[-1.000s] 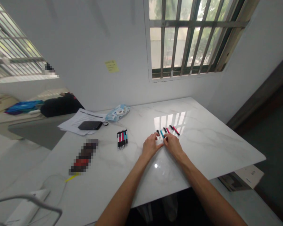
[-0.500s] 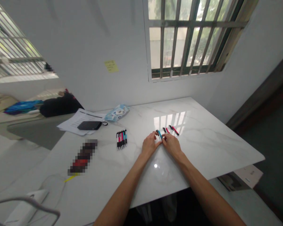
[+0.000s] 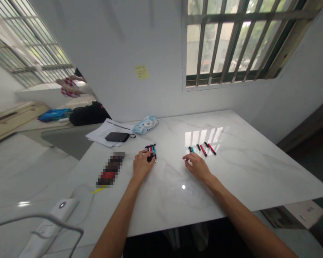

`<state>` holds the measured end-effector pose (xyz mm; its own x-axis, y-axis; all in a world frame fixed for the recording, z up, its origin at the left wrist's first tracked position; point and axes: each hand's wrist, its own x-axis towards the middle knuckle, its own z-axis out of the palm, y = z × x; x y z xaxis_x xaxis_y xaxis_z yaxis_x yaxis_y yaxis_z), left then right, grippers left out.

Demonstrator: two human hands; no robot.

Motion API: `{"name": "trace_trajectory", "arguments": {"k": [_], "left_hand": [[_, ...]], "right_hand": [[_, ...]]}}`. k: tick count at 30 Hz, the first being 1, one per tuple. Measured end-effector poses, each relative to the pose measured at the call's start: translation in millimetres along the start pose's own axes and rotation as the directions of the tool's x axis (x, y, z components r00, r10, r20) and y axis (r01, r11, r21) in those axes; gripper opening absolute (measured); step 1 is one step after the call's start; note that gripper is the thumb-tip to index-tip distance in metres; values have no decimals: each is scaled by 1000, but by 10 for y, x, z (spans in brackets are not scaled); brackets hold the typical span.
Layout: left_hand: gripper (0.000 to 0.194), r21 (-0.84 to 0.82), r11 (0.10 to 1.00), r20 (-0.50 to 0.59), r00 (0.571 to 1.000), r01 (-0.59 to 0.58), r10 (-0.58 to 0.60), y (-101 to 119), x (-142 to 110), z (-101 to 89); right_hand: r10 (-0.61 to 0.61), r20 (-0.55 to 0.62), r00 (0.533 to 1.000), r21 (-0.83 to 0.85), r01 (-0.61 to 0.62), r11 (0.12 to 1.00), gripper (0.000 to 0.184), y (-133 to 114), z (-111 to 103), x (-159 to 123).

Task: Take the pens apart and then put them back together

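The left hand (image 3: 142, 165) curls over a row of pens (image 3: 151, 148), grip unclear; the right hand (image 3: 197, 166) lies open near loose pens (image 3: 203, 149). All look light and stiff, best pinched mid-barrel.

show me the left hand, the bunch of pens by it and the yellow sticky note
left hand (image 3: 142, 166), head view, back of the hand
bunch of pens (image 3: 150, 148), head view, upper ends of the pens
yellow sticky note (image 3: 141, 72), head view, middle of the note

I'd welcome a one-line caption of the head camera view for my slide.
Left hand on a tight row of pens; right hand near loose pens on a marble table.
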<state>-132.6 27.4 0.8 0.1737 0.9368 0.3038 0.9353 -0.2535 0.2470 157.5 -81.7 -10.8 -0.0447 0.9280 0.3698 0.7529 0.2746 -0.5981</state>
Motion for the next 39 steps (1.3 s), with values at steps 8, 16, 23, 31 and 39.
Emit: {"name": "trace_trajectory", "arguments": {"k": [8, 16, 23, 31, 39], "left_hand": [[32, -36, 999, -62, 998, 18, -20, 63, -77, 82], [25, 15, 1000, -76, 997, -6, 7, 60, -29, 77], [25, 39, 999, -40, 999, -13, 15, 3, 16, 65], [24, -18, 999, -112, 993, -26, 24, 26, -27, -14], [17, -339, 877, -406, 894, -340, 190, 711, 15, -472]], "right_hand": [[-243, 326, 914, -145, 302, 942, 42, -564, 460, 413], [-112, 374, 921, -265, 221, 938, 45, -734, 824, 861], [-152, 364, 919, -212, 240, 947, 39, -685, 862, 935], [-417, 269, 868, -11, 436, 900, 13, -542, 817, 1031], [127, -201, 971, 652, 35, 758, 15, -292, 180, 737]]}}
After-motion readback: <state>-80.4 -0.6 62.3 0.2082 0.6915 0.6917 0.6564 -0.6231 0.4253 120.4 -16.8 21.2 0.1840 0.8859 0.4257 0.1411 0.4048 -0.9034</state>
